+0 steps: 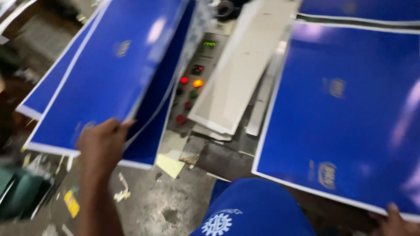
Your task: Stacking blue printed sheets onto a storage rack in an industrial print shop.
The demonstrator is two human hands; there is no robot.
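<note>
Blue sheet pinched in left hand grip beside button panel; right hand grips another sheet.

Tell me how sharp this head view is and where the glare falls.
Head view: motion blur smears the whole frame, softening the edges of the left hand and the blue sheet it holds; pale glare patches sit on that sheet and on the right blue sheet; the control panel lamps glow but stay fuzzy.
</note>
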